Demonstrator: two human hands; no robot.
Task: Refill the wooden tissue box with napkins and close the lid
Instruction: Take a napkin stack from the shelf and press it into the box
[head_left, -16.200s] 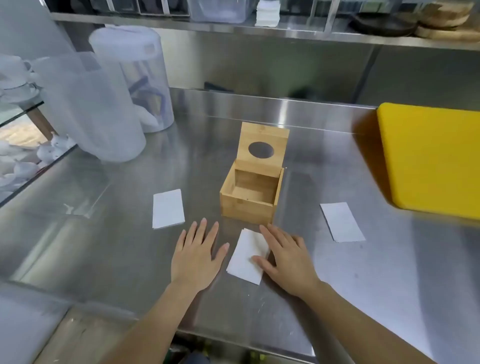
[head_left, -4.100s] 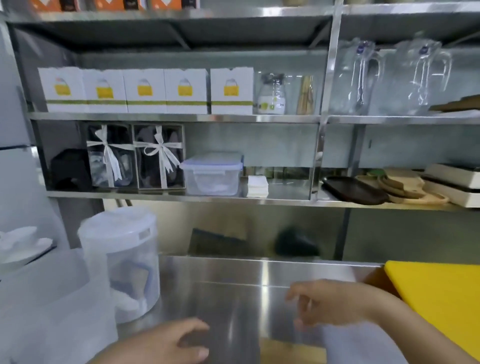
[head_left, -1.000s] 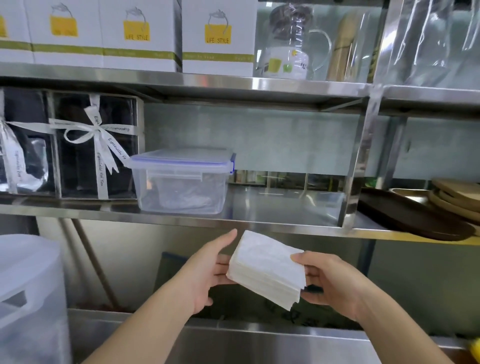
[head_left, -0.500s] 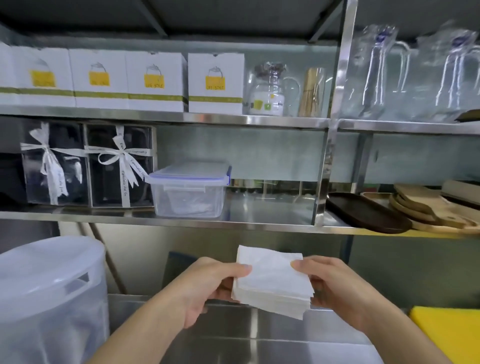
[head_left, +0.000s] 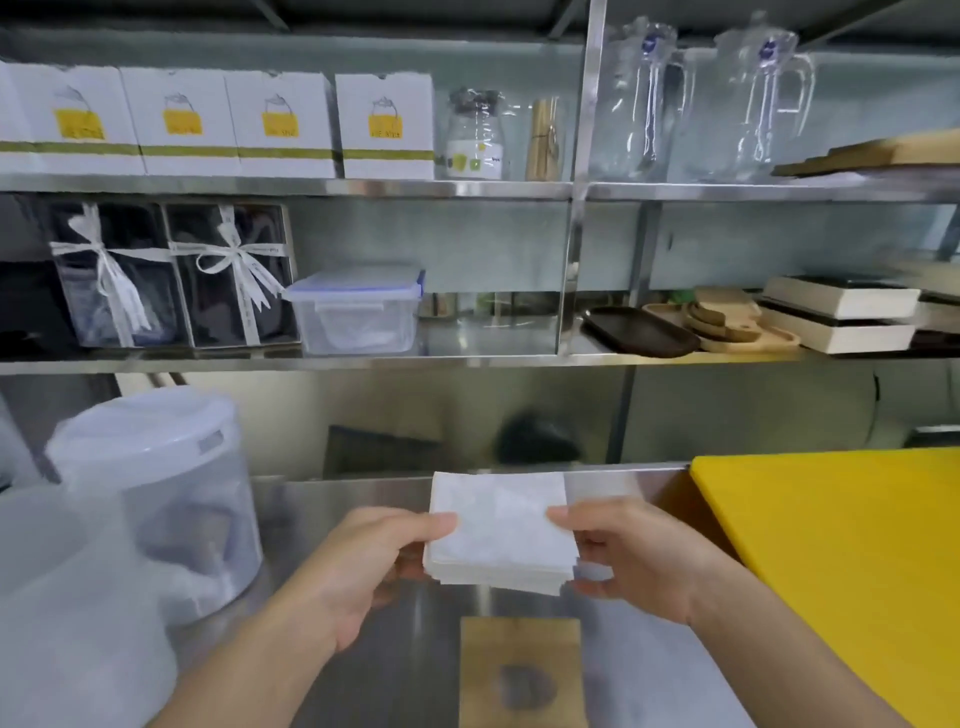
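I'm carrying the napkins (head_left: 498, 530) toward the box (head_left: 521, 670), I judge; filling hasn't begun. My left hand (head_left: 358, 564) pinches the stack's left edge, thumb on top and fingers curled beneath. My right hand (head_left: 631, 558) clamps the right edge the same way. The stack hangs above the counter (head_left: 332, 519), just beyond the box, whose lid stands up at the near edge of view with its round hole facing me. Next I should lower the stack behind that lid, keeping it square to the opening.
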